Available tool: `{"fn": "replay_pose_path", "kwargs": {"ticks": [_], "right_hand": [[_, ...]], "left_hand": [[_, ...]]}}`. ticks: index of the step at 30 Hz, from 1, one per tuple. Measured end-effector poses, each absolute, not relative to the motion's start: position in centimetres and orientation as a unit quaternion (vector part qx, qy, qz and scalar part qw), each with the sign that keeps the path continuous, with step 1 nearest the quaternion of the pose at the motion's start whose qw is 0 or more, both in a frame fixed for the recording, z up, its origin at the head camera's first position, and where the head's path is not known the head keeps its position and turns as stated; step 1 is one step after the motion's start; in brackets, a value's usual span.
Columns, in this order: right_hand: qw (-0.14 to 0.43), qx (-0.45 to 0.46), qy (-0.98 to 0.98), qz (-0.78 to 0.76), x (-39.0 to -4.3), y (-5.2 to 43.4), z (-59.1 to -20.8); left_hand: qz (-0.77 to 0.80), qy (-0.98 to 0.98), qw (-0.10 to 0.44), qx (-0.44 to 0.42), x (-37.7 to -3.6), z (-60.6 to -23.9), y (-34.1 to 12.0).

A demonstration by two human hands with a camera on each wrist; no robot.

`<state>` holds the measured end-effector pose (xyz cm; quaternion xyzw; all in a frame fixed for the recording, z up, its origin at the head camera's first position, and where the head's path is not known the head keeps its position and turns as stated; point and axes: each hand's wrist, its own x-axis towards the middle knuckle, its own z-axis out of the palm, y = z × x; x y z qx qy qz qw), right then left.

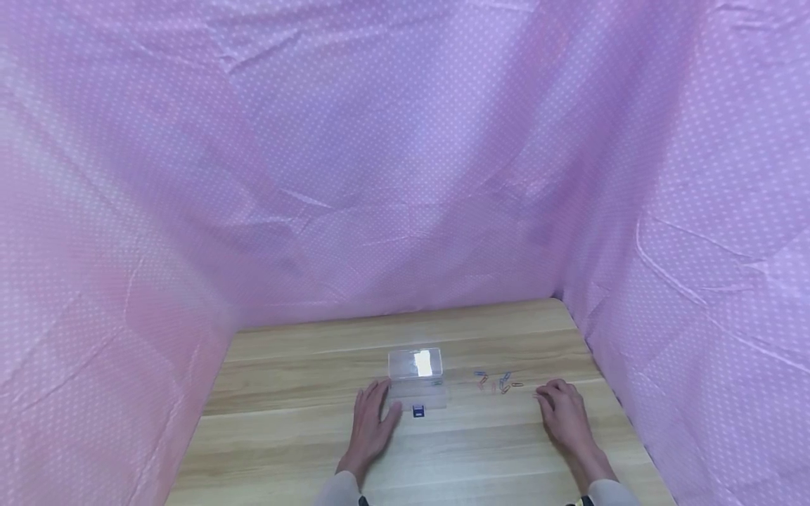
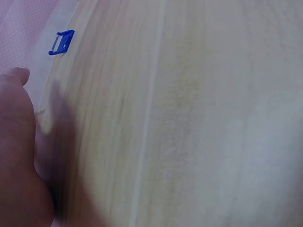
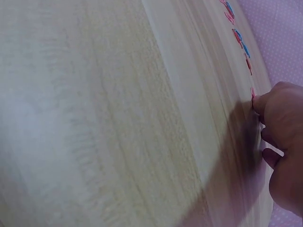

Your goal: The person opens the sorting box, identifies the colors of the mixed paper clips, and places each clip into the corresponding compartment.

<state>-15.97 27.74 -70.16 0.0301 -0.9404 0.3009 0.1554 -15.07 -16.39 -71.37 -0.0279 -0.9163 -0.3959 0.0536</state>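
Pale wood bench [image 1: 285,436] fills the lower part of the head view, walled on three sides by purple dotted cloth [image 1: 405,176]. On it, near the middle, lies a clear plastic box [image 1: 416,379], long axis running left to right, its blue latch [image 1: 418,412] pointing toward the person. The left hand [image 1: 373,425] rests flat on the bench with relaxed, straight fingers, fingertips touching or just beside the box's left front corner; it grasps nothing. To the right of the box, apart from it, a small scatter of coloured paper clips [image 1: 498,382] lies in a loose row across the bench. The right hand [image 1: 565,413] rests on the bench just beside the clips' right end, fingers loosely curled; the right wrist view shows a fingertip at the nearest clip, but whether it pinches one I cannot tell. Bare wood lies open behind the box to the back cloth, and wide at the left; the right cloth hangs close beside the right hand.
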Motion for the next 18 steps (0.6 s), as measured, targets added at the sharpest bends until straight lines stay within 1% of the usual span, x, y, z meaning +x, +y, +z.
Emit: {"fn": "replay_pose_path", "kwargs": {"ticks": [2,4,11,18], "right_hand": [[0.159,0.033,-0.940,0.300,-16.0,27.8,-70.2],[0.151,0.030,-0.941,0.301,-16.1,27.9,-70.2],[0.103,0.009,-0.945,0.311,-16.4,28.0,-69.8],[0.098,0.009,-0.945,0.311,-16.5,28.0,-69.6]], "left_hand": [[-0.394,-0.917,0.055,-0.027,-15.0,-71.4,-16.3],[-0.393,-0.918,0.055,-0.026,-15.0,-71.4,-16.3],[-0.396,-0.917,0.045,-0.021,-15.0,-71.5,-16.4],[-0.373,-0.926,0.062,-0.026,-14.7,-72.4,-16.5]]}}
